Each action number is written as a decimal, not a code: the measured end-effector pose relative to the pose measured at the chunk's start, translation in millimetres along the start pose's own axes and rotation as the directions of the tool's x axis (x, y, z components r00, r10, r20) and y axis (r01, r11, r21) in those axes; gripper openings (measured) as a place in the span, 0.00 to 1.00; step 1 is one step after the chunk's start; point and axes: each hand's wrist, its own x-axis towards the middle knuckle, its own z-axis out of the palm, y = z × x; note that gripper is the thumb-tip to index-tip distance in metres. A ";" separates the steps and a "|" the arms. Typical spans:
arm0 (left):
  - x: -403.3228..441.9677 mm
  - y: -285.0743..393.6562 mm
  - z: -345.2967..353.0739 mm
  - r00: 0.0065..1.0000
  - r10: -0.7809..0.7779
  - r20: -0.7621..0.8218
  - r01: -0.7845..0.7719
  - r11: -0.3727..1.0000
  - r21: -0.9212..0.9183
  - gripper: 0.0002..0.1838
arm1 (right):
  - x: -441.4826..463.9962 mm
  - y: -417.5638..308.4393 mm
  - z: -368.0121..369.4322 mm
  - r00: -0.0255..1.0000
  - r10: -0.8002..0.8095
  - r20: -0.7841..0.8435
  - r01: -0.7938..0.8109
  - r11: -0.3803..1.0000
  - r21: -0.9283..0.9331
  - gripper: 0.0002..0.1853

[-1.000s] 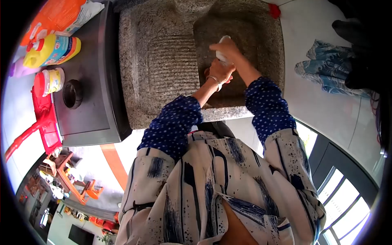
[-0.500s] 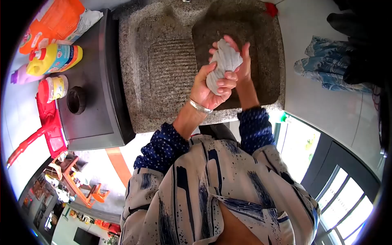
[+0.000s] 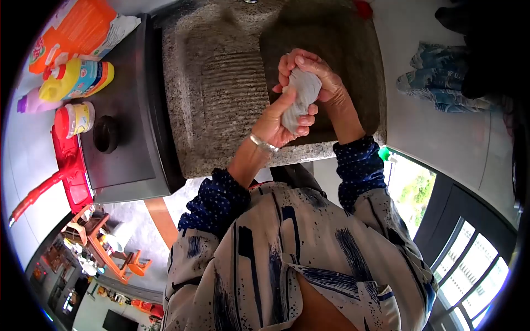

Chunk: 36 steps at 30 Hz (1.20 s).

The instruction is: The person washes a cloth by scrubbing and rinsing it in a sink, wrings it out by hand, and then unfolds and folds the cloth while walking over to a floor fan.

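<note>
A light grey-white cloth [image 3: 303, 91], bunched into a tight bundle, is held between my hands over the stone sink. My left hand [image 3: 273, 120], with a silver bangle at the wrist, wraps around its lower end. My right hand [image 3: 327, 80] curls over the upper end, its fingers folded on the far side. Both dark blue dotted sleeves end above the wrists. Beneath the hands lies the deep basin [image 3: 353, 66] of the sink, and left of them a ridged washboard surface [image 3: 234, 83].
On a dark cabinet [image 3: 127, 165] at left stand a yellow bottle [image 3: 83, 80], a red-lidded tub [image 3: 74, 119], a small dark bowl [image 3: 105, 134] and an orange bag [image 3: 83, 30]. Blue patterned fabric [image 3: 436, 80] hangs at right. A red plastic item [image 3: 69, 171] sits beside the cabinet.
My right hand, spread behind the cloth before, has closed over its upper end. The cloth is now more covered by fingers. My left hand keeps its grip, and its wrist has shifted slightly left.
</note>
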 end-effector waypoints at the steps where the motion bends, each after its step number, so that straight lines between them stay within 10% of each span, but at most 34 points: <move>1: 1.2 0.7 -1.9 0.995 0.044 -0.087 -0.028 0.983 0.183 0.28 | -0.3 -0.9 0.1 1.000 0.007 0.007 -0.007 1.000 -0.007 0.14; 8: 28.6 -6.3 -30.1 0.848 0.285 -0.446 0.079 0.765 0.640 0.11 | 5.0 20.7 -23.2 0.911 0.192 -0.364 -0.309 0.904 -0.297 0.10; 12: 58.1 -4.8 -97.4 0.761 0.466 -0.451 0.190 0.504 0.842 0.11 | 13.5 38.8 -47.8 0.811 0.046 -0.584 -0.400 0.771 -0.495 0.10; 13: 68.4 -2.8 -117.4 0.718 0.574 -0.394 0.319 0.232 0.919 0.10 | 17.3 44.6 -55.5 0.811 0.052 -0.582 -0.404 0.769 -0.495 0.10; 15: 78.2 -8.4 -124.4 0.618 0.750 -0.237 0.543 -0.188 0.818 0.14 | 22.3 57.2 -71.5 0.712 -0.108 -0.694 -0.477 0.651 -0.590 0.12; 19: 82.8 -2.4 -118.1 0.680 0.589 -0.437 0.663 -0.239 0.709 0.29 | 28.0 78.3 -109.6 0.680 -0.165 -0.714 -0.604 0.426 -0.674 0.15; 21: 80.2 -9.0 -121.7 0.701 0.624 -0.344 0.633 -0.325 0.702 0.26 | 24.8 88.7 -129.7 0.889 -0.114 -0.443 -0.438 -0.494 -0.751 0.17; 22: 79.1 -11.3 -121.7 0.701 0.620 -0.351 0.634 -0.318 0.705 0.26 | 23.2 90.6 -126.2 0.887 -0.107 -0.450 -0.440 -0.495 -0.749 0.17; 24: 77.1 -10.7 -120.4 0.681 0.631 -0.372 0.664 -0.316 0.678 0.23 | 29.0 93.1 -118.8 0.594 -0.212 -0.776 -0.776 0.104 -0.623 0.19; 27: 72.3 -8.5 -116.9 0.649 0.637 -0.417 0.701 -0.287 0.653 0.24 | 32.1 89.2 -97.2 0.447 -0.165 -0.879 -0.840 0.259 -0.476 0.19; 30: 66.2 -5.7 -116.7 0.653 0.700 -0.287 0.686 -0.388 0.616 0.25 | 42.0 112.3 -115.0 0.469 -0.533 -0.704 -0.792 0.099 -0.603 0.14; 36: 31.1 6.0 -80.8 0.712 0.691 -0.123 0.295 -0.136 0.946 0.35 | 36.1 28.7 -11.6 0.821 -0.504 -0.268 -0.217 0.158 -0.963 0.15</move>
